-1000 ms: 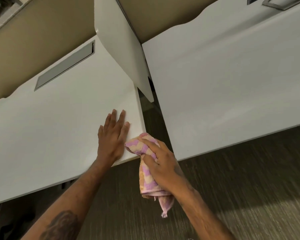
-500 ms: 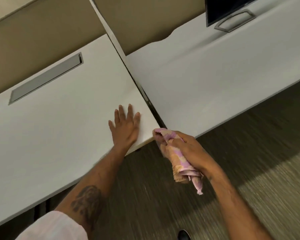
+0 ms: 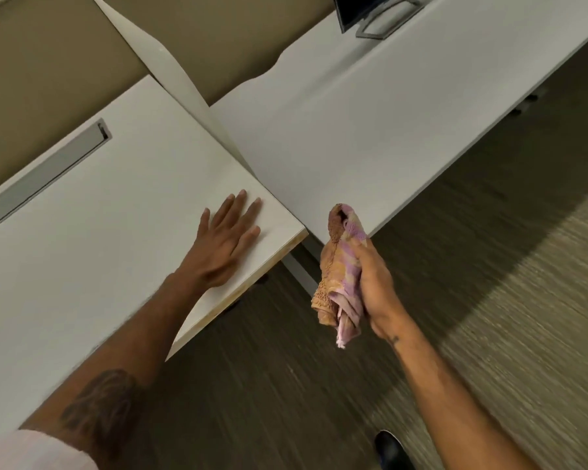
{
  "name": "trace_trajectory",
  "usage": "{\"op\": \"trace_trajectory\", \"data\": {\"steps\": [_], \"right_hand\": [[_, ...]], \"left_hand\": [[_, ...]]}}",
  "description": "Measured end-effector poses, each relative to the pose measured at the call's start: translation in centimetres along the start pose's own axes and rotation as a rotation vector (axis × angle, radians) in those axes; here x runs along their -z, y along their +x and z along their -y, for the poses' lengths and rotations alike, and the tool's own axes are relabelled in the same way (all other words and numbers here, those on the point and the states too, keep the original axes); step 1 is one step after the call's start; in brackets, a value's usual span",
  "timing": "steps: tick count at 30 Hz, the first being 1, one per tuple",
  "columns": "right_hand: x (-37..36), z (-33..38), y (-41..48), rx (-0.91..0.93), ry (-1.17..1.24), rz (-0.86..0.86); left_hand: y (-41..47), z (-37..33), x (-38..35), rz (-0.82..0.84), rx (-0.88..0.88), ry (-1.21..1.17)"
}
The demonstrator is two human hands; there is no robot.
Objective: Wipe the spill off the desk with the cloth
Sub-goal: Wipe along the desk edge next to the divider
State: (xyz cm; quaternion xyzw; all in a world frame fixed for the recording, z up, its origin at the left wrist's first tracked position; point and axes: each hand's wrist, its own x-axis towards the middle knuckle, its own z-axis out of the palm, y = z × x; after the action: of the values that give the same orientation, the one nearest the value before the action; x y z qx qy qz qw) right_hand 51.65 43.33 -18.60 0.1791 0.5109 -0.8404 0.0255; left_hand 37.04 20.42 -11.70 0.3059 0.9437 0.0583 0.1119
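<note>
My left hand (image 3: pixel 223 244) lies flat, fingers spread, on the white desk (image 3: pixel 99 232) near its front right corner. My right hand (image 3: pixel 374 283) is closed around a bunched pink, purple and orange checked cloth (image 3: pixel 340 266). It holds the cloth in the air off the desk's corner, in front of the gap between the two desks. The cloth's upper end looks darker brown. No spill shows on the desk surface.
A second white desk (image 3: pixel 370 123) stands to the right, with a monitor stand (image 3: pixel 381 18) at its back. A white divider panel (image 3: pixel 163 62) rises between the desks. A grey cable slot (image 3: pixel 45 174) is set in the left desk. Carpet (image 3: pixel 489 300) and a dark shoe (image 3: pixel 391 449) lie below.
My right hand has lifted the cloth off the desk's corner and moved it to the right, away from the edge. My left hand stays flat on the desk. The view has swung.
</note>
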Motion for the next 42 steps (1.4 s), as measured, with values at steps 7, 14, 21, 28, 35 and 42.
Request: {"op": "trace_trajectory", "data": {"steps": [7,14,21,28,35,42], "right_hand": [[-4.4,-1.2,-0.1,0.114,-0.036,-0.078],[-9.8,-2.9,0.4,0.264,-0.018,-0.216],[-13.2,-3.3,1.4,0.412,-0.103,-0.461],[-15.1,-3.8,1.7,0.397,-0.160,-0.628],[-17.2,-5.2,0.1,0.343,-0.222,-0.683],[-19.1,-7.4,-1.1,0.305,-0.453,-0.709]], "left_hand": [[0.3,1.2,-0.3,-0.017,-0.069,-0.002],[0.4,1.3,-0.5,-0.061,-0.077,0.019],[0.8,1.8,-0.7,-0.083,-0.114,0.016],[0.7,1.7,-0.6,-0.096,-0.168,0.058],[1.1,2.2,-1.0,-0.093,-0.189,0.044],[1.3,2.5,-1.4,-0.100,-0.211,0.083]]}}
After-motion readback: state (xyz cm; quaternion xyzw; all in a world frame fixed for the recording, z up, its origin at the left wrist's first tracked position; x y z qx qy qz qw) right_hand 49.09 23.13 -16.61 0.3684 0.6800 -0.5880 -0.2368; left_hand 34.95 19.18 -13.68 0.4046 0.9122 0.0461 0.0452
